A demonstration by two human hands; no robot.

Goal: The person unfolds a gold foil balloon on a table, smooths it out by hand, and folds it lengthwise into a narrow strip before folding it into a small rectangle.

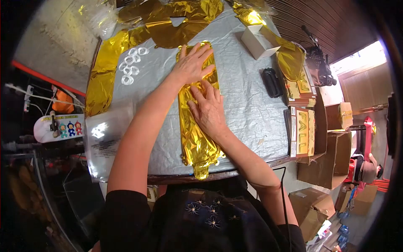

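Lying lengthwise on the table (247,122), the gold foil (195,145) is partly hidden beneath the left hand (191,67), spread and grasping nothing, and the curved right hand (210,110) (whether it pinches cannot be told). The white box (252,45) has indistinct contents; white coils (133,60) lie beyond a clear bag (105,145), its print illegible.

A table (228,174) wears a wrinkly silver cover (252,122). On the cover lie a long, shiny gold foil piece (196,145), more gold foil (105,75), clear rings (128,80), a white box (253,43), a black thing (272,82) and clear plastic (107,140).
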